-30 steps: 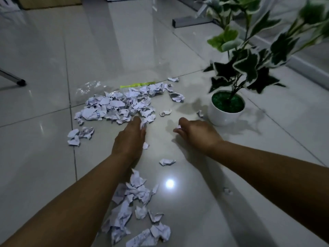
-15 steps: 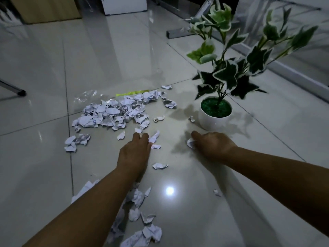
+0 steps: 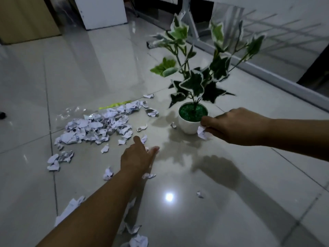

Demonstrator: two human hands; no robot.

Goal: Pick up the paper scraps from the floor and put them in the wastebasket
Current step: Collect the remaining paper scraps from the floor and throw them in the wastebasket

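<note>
Crumpled white paper scraps (image 3: 99,129) litter glossy tiles mid-left; right hand (image 3: 231,126) pinches one scrap (image 3: 202,132); left hand (image 3: 138,157) hovers, fingers spread.

**One camera, up on the head**

It looks forward and down at the shiny floor (image 3: 231,202). Both arms reach away from it. The left hand (image 3: 137,157) is nearer; the right hand (image 3: 231,125) is farther out.

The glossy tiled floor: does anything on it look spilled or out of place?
Yes. Crumpled white paper scraps lie strewn in a heap left of the white potted plant, over a clear plastic bag. The right hand pinches one scrap.
</note>
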